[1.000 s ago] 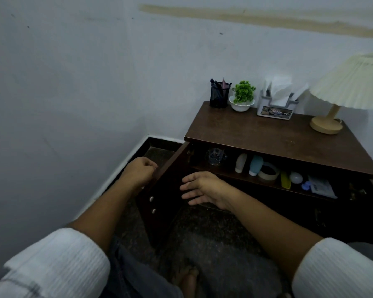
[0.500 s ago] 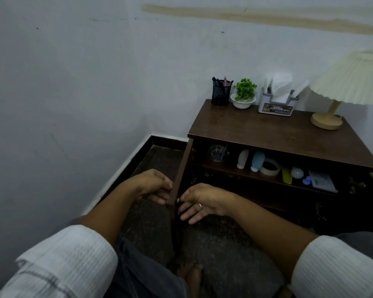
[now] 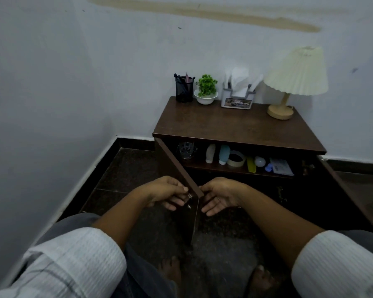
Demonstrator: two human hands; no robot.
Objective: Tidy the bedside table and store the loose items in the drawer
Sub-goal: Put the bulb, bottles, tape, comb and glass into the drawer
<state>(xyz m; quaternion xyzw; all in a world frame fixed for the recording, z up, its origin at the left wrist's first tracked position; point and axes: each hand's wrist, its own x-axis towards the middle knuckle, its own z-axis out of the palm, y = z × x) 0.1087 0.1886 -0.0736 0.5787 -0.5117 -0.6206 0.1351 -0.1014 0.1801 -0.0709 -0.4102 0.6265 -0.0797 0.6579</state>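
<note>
The dark wooden bedside table (image 3: 235,125) has both cupboard doors swung open. The left door (image 3: 181,175) points out toward me, edge-on. My left hand (image 3: 166,193) is on its outer face, fingers curled around the metal handle near the free edge. My right hand (image 3: 219,195) lies relaxed against the inner side of that edge. On the inner shelf stand a glass (image 3: 186,149), a white bottle (image 3: 210,153), a blue bottle (image 3: 224,154), a tape roll (image 3: 236,159), a yellow item (image 3: 251,164), a white ball (image 3: 260,161) and a packet (image 3: 281,166).
At the back of the tabletop stand a pen holder (image 3: 184,89), a small potted plant (image 3: 206,91), a tissue holder (image 3: 237,96) and a lamp (image 3: 289,82). The right door (image 3: 342,186) stands open at the right. White walls meet at the left; my bare feet rest on the dark floor.
The left door has swung from wide open at the left round toward the cupboard. My left hand shifted from its top edge to the handle; my right hand followed the edge.
</note>
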